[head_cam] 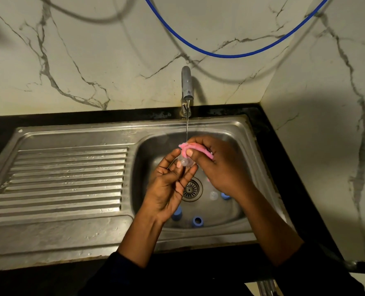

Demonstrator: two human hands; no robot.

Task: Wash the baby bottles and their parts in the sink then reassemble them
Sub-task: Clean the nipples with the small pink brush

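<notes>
My left hand (170, 184) pinches a small clear bottle teat (186, 162) over the sink basin (143, 167). My right hand (217, 165) grips a pink cloth (195, 148) and presses it against the top of the teat. A thin stream of water falls from the tap (186, 88) onto the cloth. On the basin floor lie a blue ring (197, 221), a blue part (177, 213) half hidden behind my left wrist, another blue part (225, 195) and a clear teat (213, 195) near the drain (190, 190).
A ribbed steel drainboard (66, 178) stretches left of the basin. Black countertop (288, 189) borders the sink on the right. A blue hose (230, 54) hangs across the marble wall behind the tap.
</notes>
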